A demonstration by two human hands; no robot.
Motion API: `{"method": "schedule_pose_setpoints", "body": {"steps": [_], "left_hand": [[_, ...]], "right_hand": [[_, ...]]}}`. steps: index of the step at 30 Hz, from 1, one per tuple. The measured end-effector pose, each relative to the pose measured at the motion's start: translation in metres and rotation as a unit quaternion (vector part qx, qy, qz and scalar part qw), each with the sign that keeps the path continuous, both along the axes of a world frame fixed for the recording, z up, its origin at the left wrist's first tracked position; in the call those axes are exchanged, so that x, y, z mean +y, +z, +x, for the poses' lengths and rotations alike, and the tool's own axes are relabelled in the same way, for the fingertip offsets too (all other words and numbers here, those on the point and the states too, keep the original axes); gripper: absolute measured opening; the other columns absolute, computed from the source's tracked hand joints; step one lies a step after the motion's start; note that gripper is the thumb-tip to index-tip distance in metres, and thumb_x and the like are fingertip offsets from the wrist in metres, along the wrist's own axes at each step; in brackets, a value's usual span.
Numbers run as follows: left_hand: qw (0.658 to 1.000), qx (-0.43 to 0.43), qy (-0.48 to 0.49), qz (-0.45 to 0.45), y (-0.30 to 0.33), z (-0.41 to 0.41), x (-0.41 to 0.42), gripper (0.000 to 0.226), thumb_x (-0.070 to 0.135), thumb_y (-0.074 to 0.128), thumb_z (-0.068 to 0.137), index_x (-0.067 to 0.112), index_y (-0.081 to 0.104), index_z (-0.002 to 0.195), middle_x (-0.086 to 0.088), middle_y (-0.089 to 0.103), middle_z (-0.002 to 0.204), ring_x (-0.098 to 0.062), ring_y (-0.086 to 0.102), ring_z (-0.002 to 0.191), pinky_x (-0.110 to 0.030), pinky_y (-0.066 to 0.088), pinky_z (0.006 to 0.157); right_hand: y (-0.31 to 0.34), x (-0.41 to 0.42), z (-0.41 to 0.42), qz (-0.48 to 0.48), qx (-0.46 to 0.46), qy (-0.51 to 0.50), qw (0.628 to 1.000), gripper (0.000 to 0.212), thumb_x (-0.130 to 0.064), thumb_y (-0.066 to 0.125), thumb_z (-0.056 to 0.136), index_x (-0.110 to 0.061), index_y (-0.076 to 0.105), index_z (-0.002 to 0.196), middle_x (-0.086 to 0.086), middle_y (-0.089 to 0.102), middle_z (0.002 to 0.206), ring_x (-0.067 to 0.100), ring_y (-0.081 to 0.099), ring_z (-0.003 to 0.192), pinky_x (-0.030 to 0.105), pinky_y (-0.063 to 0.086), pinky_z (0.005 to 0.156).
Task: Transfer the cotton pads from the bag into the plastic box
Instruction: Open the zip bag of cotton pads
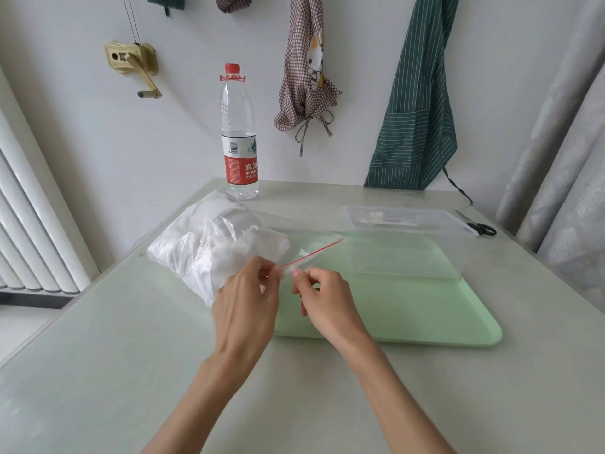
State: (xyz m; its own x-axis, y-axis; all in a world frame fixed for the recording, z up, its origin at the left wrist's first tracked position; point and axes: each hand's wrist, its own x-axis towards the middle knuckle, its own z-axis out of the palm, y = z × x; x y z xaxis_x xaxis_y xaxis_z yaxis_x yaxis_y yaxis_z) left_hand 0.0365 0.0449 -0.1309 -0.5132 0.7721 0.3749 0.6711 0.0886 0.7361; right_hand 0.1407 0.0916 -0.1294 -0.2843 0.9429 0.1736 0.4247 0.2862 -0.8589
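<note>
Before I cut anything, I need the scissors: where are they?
In the head view, the scissors lie far right on the table, just right of the clear plastic box.

Two bare forearms, no sleeves, left hand (245, 299), right hand (327, 303), short plain nails

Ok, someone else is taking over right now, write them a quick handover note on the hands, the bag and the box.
Left hand and right hand each pinch the mouth of the clear bag by its red zip strip.
The cotton pads are all still in the bag, which lies on the table.
The plastic box stands open on the green tray.
Done: nothing transferred.
Left: open the bag, move the pads into the box.
</note>
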Motion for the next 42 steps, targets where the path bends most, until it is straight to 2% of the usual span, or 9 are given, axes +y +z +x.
{"method": "schedule_pose_setpoints", "body": {"steps": [5,8,13,21,26,29,33,38,42], "left_hand": [[0.997,-0.063,-0.006,0.042,0.003,-0.001,0.0,0.015,0.033,0.052,0.094,0.025,0.063,0.087,0.016,0.068,0.086,-0.005,0.062,0.087,-0.028,0.046,0.071],[0.997,-0.052,-0.052,0.031,0.0,0.004,-0.002,0.014,0.032,0.053,0.094,0.027,0.063,0.086,0.02,0.067,0.08,0.0,0.064,0.085,-0.031,0.052,0.077],[0.99,-0.04,-0.119,-0.067,-0.001,-0.01,0.005,0.008,0.031,0.063,0.087,0.026,0.068,0.085,0.015,0.07,0.079,-0.003,0.067,0.076,-0.037,0.053,0.08],[0.985,-0.086,0.069,0.133,0.033,-0.039,0.003,0.007,0.028,0.052,0.094,0.028,0.058,0.09,0.019,0.063,0.076,-0.017,0.067,0.079,-0.04,0.052,0.079],[0.982,-0.035,0.114,0.143,0.046,-0.047,-0.002,0.01,0.035,0.05,0.094,0.028,0.057,0.092,0.018,0.064,0.083,-0.012,0.062,0.087,-0.038,0.046,0.082],[0.986,-0.029,0.113,0.12,0.055,-0.056,0.003,0.009,0.034,0.054,0.092,0.028,0.061,0.091,0.016,0.064,0.092,-0.01,0.062,0.089,-0.033,0.045,0.079],[0.996,-0.026,0.001,0.08,0.06,-0.045,0.011,0.005,0.031,0.058,0.09,0.028,0.061,0.087,0.024,0.063,0.083,-0.007,0.064,0.089,-0.035,0.049,0.085],[0.995,0.086,-0.038,0.017,0.046,-0.019,-0.001,0.057,0.062,0.054,0.072,0.032,0.048,0.119,0.015,0.05,0.129,-0.009,0.036,0.126,-0.027,0.029,0.098],[0.985,0.156,0.047,-0.062,0.042,-0.035,-0.007,0.07,0.046,0.06,0.08,0.028,0.03,0.14,0.001,0.025,0.153,-0.025,0.023,0.139,-0.047,0.022,0.112]], "right_hand": [[0.008,0.001,0.001,0.003,0.034,0.006,0.999,0.036,-0.03,0.054,0.093,-0.018,0.058,0.06,-0.005,0.054,0.052,0.01,0.052,0.044,0.023,0.041,0.051],[0.007,0.0,-0.001,-0.068,0.093,0.002,0.993,0.022,-0.028,0.055,0.091,-0.013,0.068,0.081,-0.007,0.063,0.065,0.01,0.063,0.048,0.024,0.045,0.046],[-0.004,0.003,0.001,0.008,-0.026,-0.003,1.0,0.019,-0.028,0.048,0.093,-0.029,0.052,0.074,-0.004,0.064,0.079,0.027,0.066,0.072,0.038,0.052,0.071],[-0.01,0.007,0.026,-0.033,-0.188,-0.062,0.98,0.019,-0.031,0.05,0.088,-0.018,0.057,0.076,0.007,0.066,0.089,0.03,0.06,0.09,0.031,0.042,0.071],[0.004,0.007,0.034,-0.045,-0.166,-0.099,0.98,0.024,-0.038,0.06,0.074,-0.018,0.061,0.061,0.0,0.059,0.063,0.028,0.06,0.076,0.026,0.037,0.058],[0.006,0.008,0.039,-0.035,-0.174,-0.087,0.98,0.015,-0.039,0.064,0.073,-0.025,0.058,0.075,-0.008,0.062,0.079,0.019,0.059,0.08,0.027,0.039,0.063],[0.01,0.007,0.03,0.06,-0.089,-0.047,0.993,0.039,-0.032,0.069,0.077,-0.029,0.039,0.102,-0.018,0.05,0.106,0.009,0.057,0.084,0.031,0.045,0.076],[0.019,0.02,0.012,0.187,-0.025,-0.089,0.978,0.032,-0.015,0.061,0.085,-0.029,0.033,0.093,-0.012,0.059,0.093,0.02,0.065,0.076,0.041,0.05,0.07],[0.017,0.031,0.027,0.205,0.008,-0.105,0.973,0.034,-0.005,0.056,0.086,-0.03,0.036,0.074,-0.007,0.069,0.087,0.015,0.068,0.076,0.04,0.054,0.064]]}}
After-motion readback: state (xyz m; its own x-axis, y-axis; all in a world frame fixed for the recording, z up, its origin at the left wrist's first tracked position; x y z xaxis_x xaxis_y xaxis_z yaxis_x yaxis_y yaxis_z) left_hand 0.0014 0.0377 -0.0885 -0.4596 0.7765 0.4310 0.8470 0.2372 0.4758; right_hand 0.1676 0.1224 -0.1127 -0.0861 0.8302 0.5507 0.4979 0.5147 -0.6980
